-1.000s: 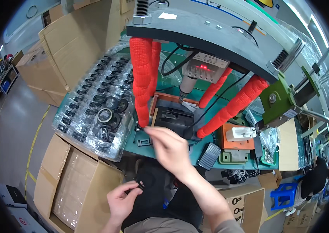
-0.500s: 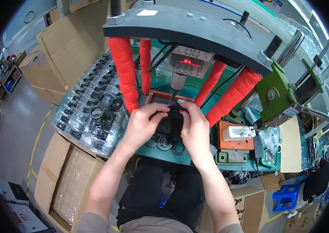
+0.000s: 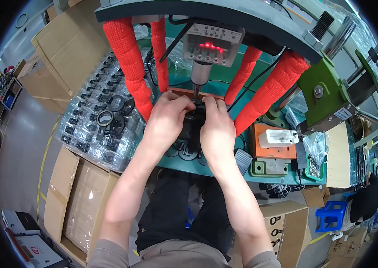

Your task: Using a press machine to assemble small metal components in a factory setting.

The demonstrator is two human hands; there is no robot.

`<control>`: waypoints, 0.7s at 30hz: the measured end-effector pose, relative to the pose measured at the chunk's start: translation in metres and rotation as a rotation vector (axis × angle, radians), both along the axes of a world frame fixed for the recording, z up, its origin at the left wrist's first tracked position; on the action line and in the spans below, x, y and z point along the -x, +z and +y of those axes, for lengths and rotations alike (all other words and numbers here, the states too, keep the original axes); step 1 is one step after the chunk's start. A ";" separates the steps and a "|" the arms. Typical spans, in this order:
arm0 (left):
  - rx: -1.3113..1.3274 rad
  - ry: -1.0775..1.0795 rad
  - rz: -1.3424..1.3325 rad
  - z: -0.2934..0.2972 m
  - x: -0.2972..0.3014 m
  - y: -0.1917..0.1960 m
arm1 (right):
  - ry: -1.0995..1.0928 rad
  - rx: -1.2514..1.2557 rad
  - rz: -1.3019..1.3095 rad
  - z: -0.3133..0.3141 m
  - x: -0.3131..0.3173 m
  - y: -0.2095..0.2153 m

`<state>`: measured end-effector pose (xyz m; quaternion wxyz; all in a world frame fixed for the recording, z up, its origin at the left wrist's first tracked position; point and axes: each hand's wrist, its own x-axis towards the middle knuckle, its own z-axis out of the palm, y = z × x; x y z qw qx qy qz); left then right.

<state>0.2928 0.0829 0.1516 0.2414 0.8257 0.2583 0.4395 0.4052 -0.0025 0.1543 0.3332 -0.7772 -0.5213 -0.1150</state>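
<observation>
My left hand [image 3: 169,117] and my right hand [image 3: 216,123] are on either side of a black plastic part [image 3: 192,123], their fingers curled over its far end. The part sits beneath the metal spindle [image 3: 200,73] of a press, in front of its wooden-edged base [image 3: 184,92]. My own fingers cover much of the part, so its exact kind does not show. Nearer to me, round black ring pieces [image 3: 186,151] lie partly under the part on the green table.
Red-wrapped posts [image 3: 128,62] flank my hands under the dark top plate [image 3: 224,13]. Left is a plastic tray of black parts [image 3: 93,120] with a tape roll [image 3: 105,118] on it. A green hand press [image 3: 323,91] and white fixture [image 3: 278,138] stand right. Open cartons [image 3: 75,201] sit below.
Both hands have moved forward with the black part, closer under the spindle. Their fingers now reach over its far end. The view has shifted a little too.
</observation>
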 end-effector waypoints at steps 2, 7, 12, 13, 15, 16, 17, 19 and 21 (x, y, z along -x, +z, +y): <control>-0.006 -0.005 0.011 0.001 0.000 0.001 | -0.021 0.071 0.045 -0.001 0.002 0.004; 0.077 -0.007 0.111 0.003 0.006 0.008 | 0.030 0.026 0.046 -0.004 0.000 0.003; 0.107 0.024 0.188 0.007 0.004 0.007 | 0.011 0.073 -0.061 0.000 0.003 -0.002; 0.107 0.023 0.187 0.007 0.003 0.006 | 0.010 0.074 -0.061 0.000 0.001 -0.004; 0.032 0.024 0.262 0.009 0.001 0.002 | -0.019 0.119 -0.158 0.002 -0.003 -0.011; -0.006 0.025 0.299 0.009 0.000 -0.001 | -0.033 0.141 -0.207 0.003 -0.005 -0.014; -0.044 0.027 0.336 0.010 -0.001 -0.003 | -0.048 0.163 -0.256 0.003 -0.006 -0.016; -0.103 0.018 0.307 0.010 0.000 -0.008 | -0.040 0.134 -0.272 0.003 -0.004 -0.021; -0.220 0.003 0.243 0.008 0.003 -0.013 | -0.024 0.075 -0.310 0.002 -0.002 -0.024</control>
